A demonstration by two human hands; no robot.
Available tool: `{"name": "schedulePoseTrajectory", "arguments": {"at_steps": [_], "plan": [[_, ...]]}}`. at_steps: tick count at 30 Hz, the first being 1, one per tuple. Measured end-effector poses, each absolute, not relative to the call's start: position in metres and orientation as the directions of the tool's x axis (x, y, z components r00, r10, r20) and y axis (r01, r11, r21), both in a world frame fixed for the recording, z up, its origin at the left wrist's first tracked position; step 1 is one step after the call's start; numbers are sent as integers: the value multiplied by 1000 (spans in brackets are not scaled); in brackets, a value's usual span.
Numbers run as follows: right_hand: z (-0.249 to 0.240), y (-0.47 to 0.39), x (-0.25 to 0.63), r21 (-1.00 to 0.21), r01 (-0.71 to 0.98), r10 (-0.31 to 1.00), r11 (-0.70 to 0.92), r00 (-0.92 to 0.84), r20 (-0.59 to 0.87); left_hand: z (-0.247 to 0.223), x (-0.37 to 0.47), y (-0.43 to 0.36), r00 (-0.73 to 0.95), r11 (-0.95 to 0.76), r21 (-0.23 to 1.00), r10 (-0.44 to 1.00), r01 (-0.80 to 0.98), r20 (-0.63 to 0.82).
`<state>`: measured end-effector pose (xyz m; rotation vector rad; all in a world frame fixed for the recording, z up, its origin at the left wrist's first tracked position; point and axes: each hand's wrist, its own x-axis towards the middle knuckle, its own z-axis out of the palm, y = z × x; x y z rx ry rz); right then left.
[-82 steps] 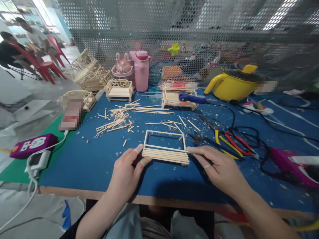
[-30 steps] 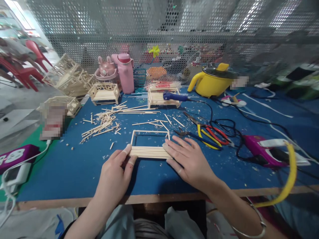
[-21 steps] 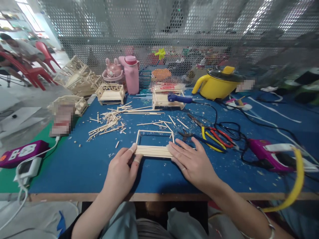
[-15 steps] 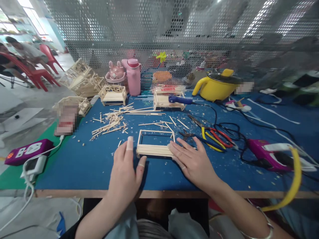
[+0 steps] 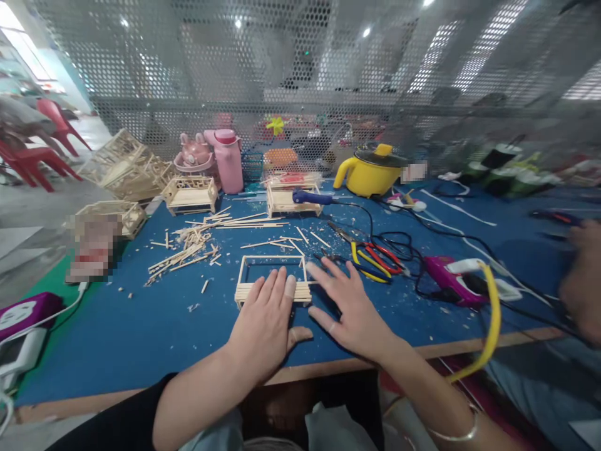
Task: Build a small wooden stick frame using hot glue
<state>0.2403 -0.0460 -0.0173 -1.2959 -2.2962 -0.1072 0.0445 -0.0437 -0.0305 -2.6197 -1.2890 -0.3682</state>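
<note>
A miniature bench frame of thin wooden sticks [image 5: 244,292] stands on the blue table, with a row of slats along its front and a thin rectangular back. My left hand [image 5: 263,319] lies flat over the middle of the slats, fingers stretched forward and thumb out to the right. At the frame's right end, my right hand [image 5: 353,313] has its fingers spread. One thin stick end pokes out from the slats towards its fingertips; whether they touch it is unclear. Tape or finger covers show on some fingers of both hands.
Loose sticks [image 5: 188,250] lie behind the frame. Pliers [image 5: 370,266], a blue glue gun [image 5: 312,198] on another stick piece, a yellow pot [image 5: 373,175], cables and a purple power strip [image 5: 453,279] stand around. Another person's hand [image 5: 586,282] is at the far right.
My left hand has moved from beside the frame's left end onto its slats. My right hand has drawn back from the slats and spread its fingers. The view has turned rightward.
</note>
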Motion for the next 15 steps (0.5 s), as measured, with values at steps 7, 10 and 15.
{"name": "schedulePoseTrajectory", "arguments": {"at_steps": [7,10,15], "plan": [[-9,-67,237,-288,877,791,385,-153,592,-31,46,-44,597,-606,-87,732,791,329],[-17,-73,219,-281,923,875,263,-106,472,-32,45,-43,596,-608,-88,725,789,345],[-29,-66,200,-220,970,901,108,-2,433,-29,44,-43,599,-614,-74,727,786,336]]}}
